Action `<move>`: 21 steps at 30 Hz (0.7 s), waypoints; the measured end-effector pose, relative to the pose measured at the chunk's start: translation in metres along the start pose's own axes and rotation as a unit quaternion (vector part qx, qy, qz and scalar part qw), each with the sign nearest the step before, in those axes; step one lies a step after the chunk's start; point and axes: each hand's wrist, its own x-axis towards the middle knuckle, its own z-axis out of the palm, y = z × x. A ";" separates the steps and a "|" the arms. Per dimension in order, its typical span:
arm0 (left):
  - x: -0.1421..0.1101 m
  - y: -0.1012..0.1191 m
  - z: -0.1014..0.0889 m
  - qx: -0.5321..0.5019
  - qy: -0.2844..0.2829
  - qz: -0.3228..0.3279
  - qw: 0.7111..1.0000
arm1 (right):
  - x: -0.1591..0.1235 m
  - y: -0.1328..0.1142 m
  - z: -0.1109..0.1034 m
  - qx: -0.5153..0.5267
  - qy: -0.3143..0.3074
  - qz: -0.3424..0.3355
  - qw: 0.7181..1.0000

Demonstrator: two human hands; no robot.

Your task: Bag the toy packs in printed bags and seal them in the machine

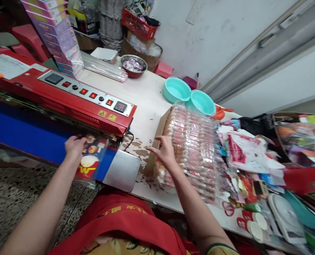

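Observation:
My left hand (75, 146) is at the blue conveyor belt (35, 122) of a red sealing machine (74, 106). Its fingers are closed at the upper left edge of a clear plastic packet (89, 161) with a red and yellow print, which lies at the belt's right end. My right hand (166, 151) hovers at the left side of a carton packed with rows of clear plastic packages (191, 145). Its thumb and forefinger are spread apart with nothing between them. A bare metal plate (123, 170) extends from the belt's end between my hands.
Two turquoise basins (176, 90) and a metal bowl (133, 65) of small packets stand farther back on the white table. Stacked boxes (57, 39) rise behind the machine. Right of the carton lie piled wrappers, red-handled scissors (228, 208) and paper cups (253, 228).

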 end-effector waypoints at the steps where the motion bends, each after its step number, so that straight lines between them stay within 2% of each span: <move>1: 0.004 0.000 -0.004 0.040 0.039 0.054 0.997 | -0.004 0.021 -0.025 -0.097 0.005 -0.003 0.995; 3: 0.003 0.000 -0.008 0.122 0.096 0.177 0.972 | -0.005 0.062 -0.064 -0.248 0.000 0.018 0.968; 5: -0.013 -0.003 -0.006 0.173 0.095 0.296 0.935 | 0.002 0.094 -0.085 -0.322 -0.017 0.037 0.946; 6: -0.026 -0.005 -0.003 0.187 0.074 0.342 0.918 | 0.007 0.105 -0.089 -0.329 -0.028 0.031 0.943; 8: -0.056 -0.009 0.005 0.188 0.013 0.394 0.900 | 0.017 0.111 -0.094 -0.280 -0.047 -0.018 0.959; 11: -0.103 -0.009 0.018 0.169 -0.068 0.424 0.887 | 0.026 0.087 -0.107 -0.090 -0.036 -0.098 0.990; 14: -0.141 0.008 0.031 0.105 -0.163 0.402 0.895 | 0.027 0.035 -0.135 0.070 0.016 -0.105 0.992; 17: -0.166 0.043 0.046 -0.005 -0.299 0.302 0.905 | 0.022 -0.020 -0.154 0.140 0.046 -0.105 0.983; 19: -0.173 0.068 0.057 -0.100 -0.393 0.204 0.891 | 0.018 -0.048 -0.152 0.188 0.031 -0.106 0.976; 21: -0.174 0.085 0.065 -0.171 -0.456 0.095 0.868 | 0.013 -0.065 -0.136 0.239 -0.010 -0.085 0.967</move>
